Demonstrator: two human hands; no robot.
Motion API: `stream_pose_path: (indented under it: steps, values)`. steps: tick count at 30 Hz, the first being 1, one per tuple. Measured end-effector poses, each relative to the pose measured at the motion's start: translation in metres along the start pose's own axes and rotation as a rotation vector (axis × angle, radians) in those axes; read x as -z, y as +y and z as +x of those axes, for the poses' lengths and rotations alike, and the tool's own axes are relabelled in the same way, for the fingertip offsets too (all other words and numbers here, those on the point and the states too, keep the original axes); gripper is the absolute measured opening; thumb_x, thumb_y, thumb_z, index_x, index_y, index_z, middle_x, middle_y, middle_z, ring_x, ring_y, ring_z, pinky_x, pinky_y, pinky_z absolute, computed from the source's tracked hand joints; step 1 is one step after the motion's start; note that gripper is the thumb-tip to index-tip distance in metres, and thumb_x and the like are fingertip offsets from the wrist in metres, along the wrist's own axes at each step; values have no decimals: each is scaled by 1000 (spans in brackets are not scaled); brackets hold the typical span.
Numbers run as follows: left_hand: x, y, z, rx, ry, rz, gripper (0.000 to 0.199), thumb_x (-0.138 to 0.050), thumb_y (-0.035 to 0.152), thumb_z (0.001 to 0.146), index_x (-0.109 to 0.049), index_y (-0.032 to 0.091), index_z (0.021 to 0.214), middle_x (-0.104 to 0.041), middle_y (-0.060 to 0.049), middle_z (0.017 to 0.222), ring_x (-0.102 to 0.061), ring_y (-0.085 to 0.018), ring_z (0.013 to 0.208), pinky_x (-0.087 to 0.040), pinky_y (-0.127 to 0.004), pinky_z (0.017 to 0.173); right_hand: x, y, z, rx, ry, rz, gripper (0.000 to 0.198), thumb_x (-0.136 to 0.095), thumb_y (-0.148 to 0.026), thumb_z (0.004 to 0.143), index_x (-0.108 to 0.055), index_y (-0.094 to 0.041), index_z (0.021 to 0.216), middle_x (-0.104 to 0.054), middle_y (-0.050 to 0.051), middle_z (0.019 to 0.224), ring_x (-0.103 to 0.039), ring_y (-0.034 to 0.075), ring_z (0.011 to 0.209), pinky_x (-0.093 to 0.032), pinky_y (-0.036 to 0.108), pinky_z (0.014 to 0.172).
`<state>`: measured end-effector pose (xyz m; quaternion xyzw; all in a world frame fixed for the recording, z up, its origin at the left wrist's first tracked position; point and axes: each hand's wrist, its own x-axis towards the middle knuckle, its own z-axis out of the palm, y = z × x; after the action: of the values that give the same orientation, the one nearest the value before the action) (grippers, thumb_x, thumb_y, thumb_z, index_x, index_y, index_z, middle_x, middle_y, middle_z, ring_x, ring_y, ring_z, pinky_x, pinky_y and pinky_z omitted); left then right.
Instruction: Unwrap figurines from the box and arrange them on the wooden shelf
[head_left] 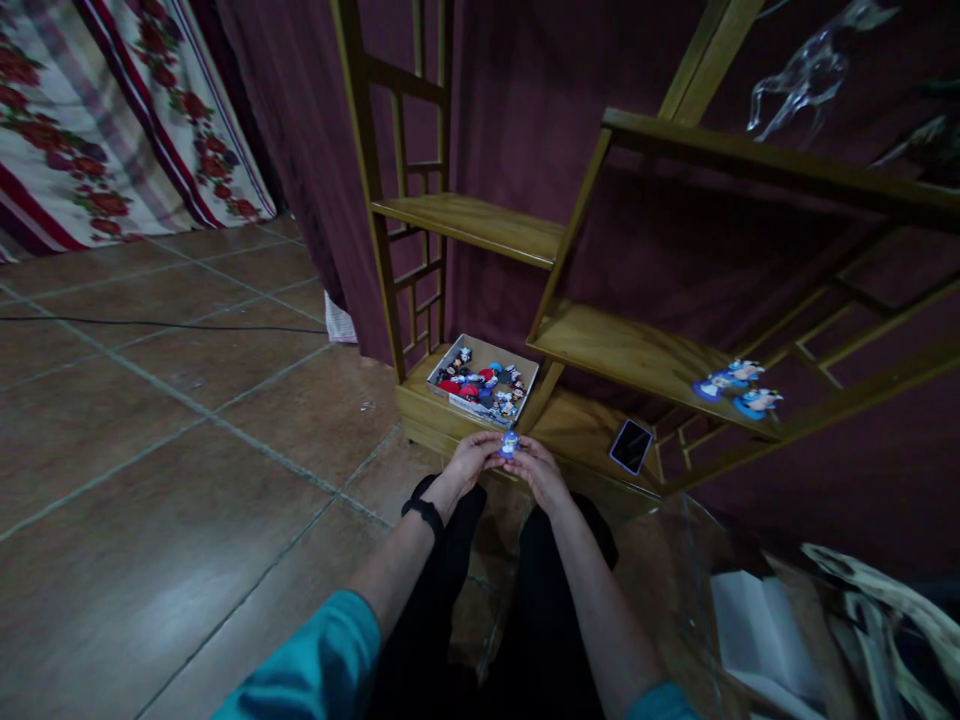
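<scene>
Between my two hands is a small blue and white figurine (509,444), held by the fingertips in front of the low shelf. My left hand (474,456), with a dark band at the wrist, grips it from the left. From the right, the fingers of my right hand (538,468) close on it too. Just beyond my hands, a shallow cardboard box (487,350) sits on the bottom shelf, full of small red, blue, black and white figurines (480,388). Several similar blue and white figurines (739,385) stand together on the middle shelf at the right.
The wooden shelf unit (480,228) rises in front of me against a dark red curtain (510,120). A phone (631,446) lies on the lower shelf. A clear glass animal (814,75) stands high at the right. A thin cable (165,323) crosses the tiled floor (187,480).
</scene>
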<state>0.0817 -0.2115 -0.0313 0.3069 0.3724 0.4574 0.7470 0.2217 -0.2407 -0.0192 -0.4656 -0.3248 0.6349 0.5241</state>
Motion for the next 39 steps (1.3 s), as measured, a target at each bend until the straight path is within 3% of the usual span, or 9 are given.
stream_pose_path:
  steps: [4,17,23,31,39]
  values:
    - [0,-3,-1,-16,-41,-18,33,-73,16,60,-65,11,92,-67,-9,83,-63,-12,65,-51,-23,65,1,5,4,-32,46,52,29,-69,-23,61,-60,-19,88,-68,2,75,-63,13,64,-52,27,65]
    - [-6,-11,3,-92,82,87,38,-74,16,53,-65,8,89,-66,-6,70,-59,-10,58,-44,-21,56,-1,10,7,-23,76,78,24,-68,-17,60,-58,-18,82,-68,1,75,-64,13,62,-53,26,61]
    - [-7,-13,2,-160,81,132,36,-72,16,55,-65,10,90,-63,-1,63,-54,-8,53,-41,-20,54,-2,7,4,-20,55,84,26,-69,-18,61,-59,-18,85,-68,1,74,-64,14,64,-53,26,63]
    - [-10,-15,-3,-199,-34,159,47,-73,15,55,-62,11,101,-66,-4,81,-58,-11,70,-44,-23,70,-1,6,3,-7,78,75,26,-70,-23,61,-60,-19,85,-68,2,83,-64,15,73,-52,25,65]
    - [-8,-21,2,-243,43,207,47,-74,16,53,-62,11,98,-65,-2,76,-57,-11,68,-45,-25,69,1,10,5,-7,106,64,31,-71,-25,58,-59,-20,87,-69,3,83,-64,15,70,-51,27,63]
